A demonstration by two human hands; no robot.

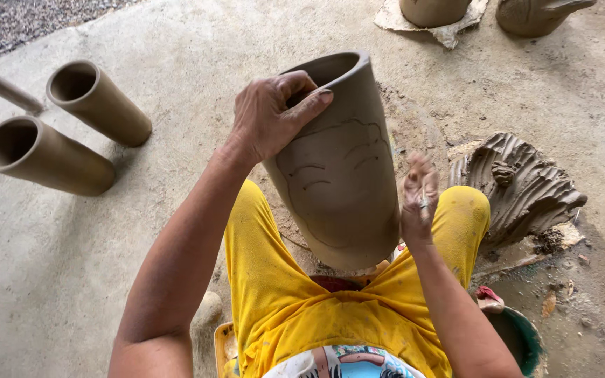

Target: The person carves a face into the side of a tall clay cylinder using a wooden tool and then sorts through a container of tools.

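- Clay everywhere, and the landmark is the tall unfired pot (341, 168), tilted between the person's knees, its mouth leaning away from them.
- Far left of the pot, a bar (1, 87) runs off the frame edge; what it belongs to cannot be told.
- Left of the pot, two clay cylinders (96, 101) lie on their sides on the concrete floor (57, 259), just beside each other, open ends showing.
- At the pot's upper left, the left hand (271, 115) clamps the rim: thumb outside on the wall, fingers curled over the lip and partly hidden inside.
- On the pot's wall, below that grip, shallow curved lines are scratched in; what they picture is hard to make out.
- Against the pot's right side, lower down, the right hand (419, 199) is blurred, fingers pinched on a thin tool I can barely see; its tip is hidden.
- Right of the pot, one ridged heap of wet clay (519, 185) sits on the floor.
- Lower right of the pot, a green bucket (526, 343) is cut off by the arm and frame.
- Beyond the pot, top right, two more clay pieces (432, 10), both cropped.
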